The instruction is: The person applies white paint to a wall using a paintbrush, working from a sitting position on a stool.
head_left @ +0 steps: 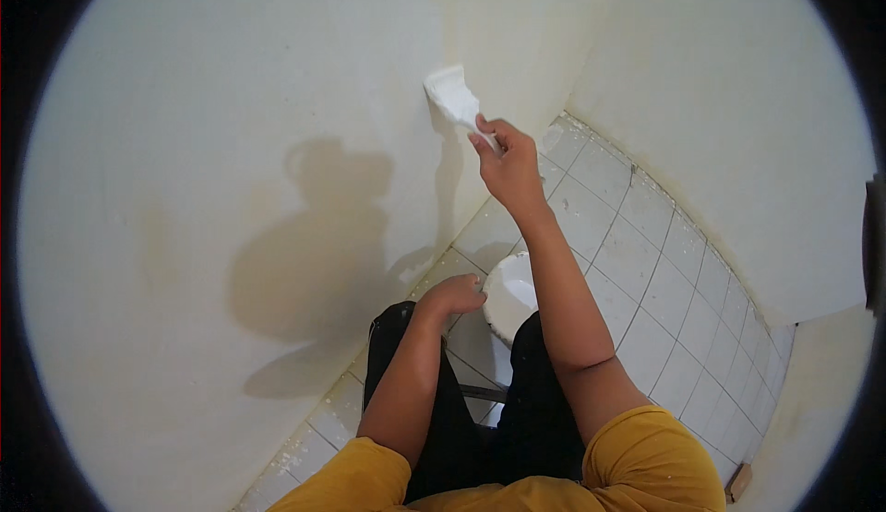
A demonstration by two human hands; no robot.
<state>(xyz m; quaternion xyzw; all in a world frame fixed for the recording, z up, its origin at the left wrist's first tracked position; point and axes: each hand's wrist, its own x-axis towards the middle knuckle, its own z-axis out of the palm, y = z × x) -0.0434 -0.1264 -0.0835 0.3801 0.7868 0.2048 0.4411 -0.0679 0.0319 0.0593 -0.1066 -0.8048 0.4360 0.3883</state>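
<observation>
My right hand is closed round the handle of a paintbrush loaded with white paint. The brush's wide head meets the wall, or lies very close to it. Just beyond my left knee, my left hand has its fingers curled in beside the rim of a round white bucket. Whether those fingers grip the rim, I cannot tell. White paint shows inside the bucket, partly hidden behind my right forearm and knee.
White square floor tiles, spattered with paint specks, run along the wall's foot. A second pale wall rises on the right. Between my legs a dark bar shows. A small brown block lies at the lower right.
</observation>
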